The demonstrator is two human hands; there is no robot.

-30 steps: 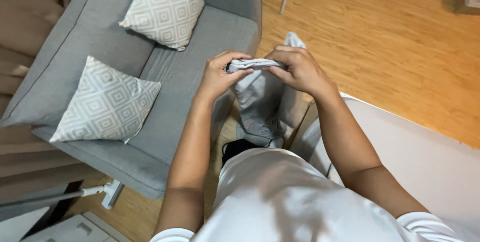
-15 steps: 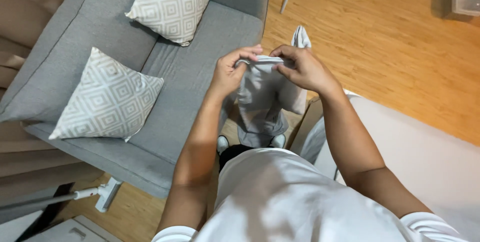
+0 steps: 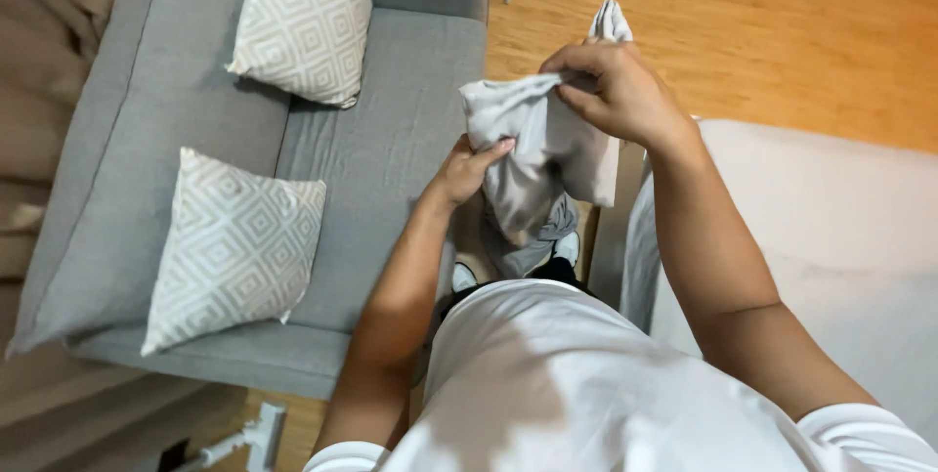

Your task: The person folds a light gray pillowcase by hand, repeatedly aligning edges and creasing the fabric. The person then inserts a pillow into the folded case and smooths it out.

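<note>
The crumpled pale grey garment [image 3: 532,154] is soft matt cloth — thin, limp and creased where it hangs. The long grey sofa [image 3: 391,140] wears a matt woven fabric with a fine, slightly rough grain. At its 10 and 12 o'clock lie two square cream cushions [image 3: 234,247] in woven cloth with a raised diamond pattern. The orange-brown plank floor [image 3: 782,32] is smooth wood — faintly glossy, its grain showing.

No package, label, sign or screen shows anywhere in this view from the head camera.
</note>
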